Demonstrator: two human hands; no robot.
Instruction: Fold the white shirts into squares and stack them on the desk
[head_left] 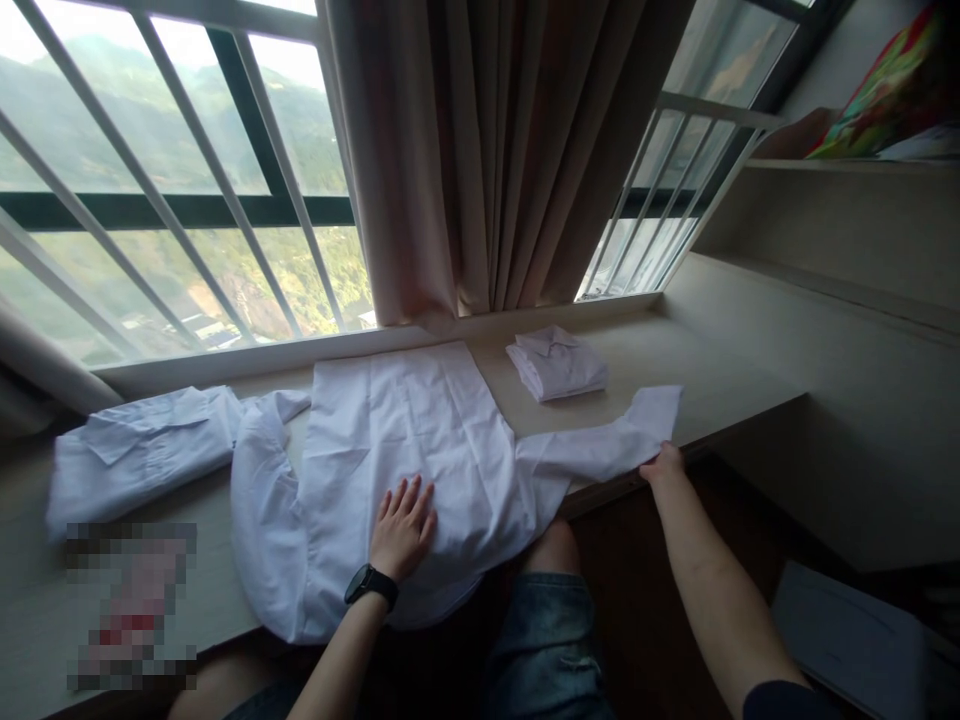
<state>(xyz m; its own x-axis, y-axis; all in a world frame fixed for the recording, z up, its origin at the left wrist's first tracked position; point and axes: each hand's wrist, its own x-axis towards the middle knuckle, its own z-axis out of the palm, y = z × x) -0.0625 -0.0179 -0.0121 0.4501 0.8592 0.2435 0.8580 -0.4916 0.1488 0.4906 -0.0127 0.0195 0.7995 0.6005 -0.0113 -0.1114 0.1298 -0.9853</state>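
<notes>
A white shirt [405,440] lies spread flat on a pale window ledge [712,385], one sleeve stretched out to the right. My left hand [403,527], with a black watch on the wrist, rests flat and open on the shirt's lower body. My right hand [662,464] pinches the cuff end of the right sleeve [600,445] at the ledge's front edge. The shirt's other sleeve curls down the left side.
A small folded white shirt [557,362] sits at the back of the ledge near the brown curtain [495,150]. Another white shirt [142,450] lies loosely folded at the left. Barred windows run behind; a shelf [847,165] stands at right. My knees are below the ledge.
</notes>
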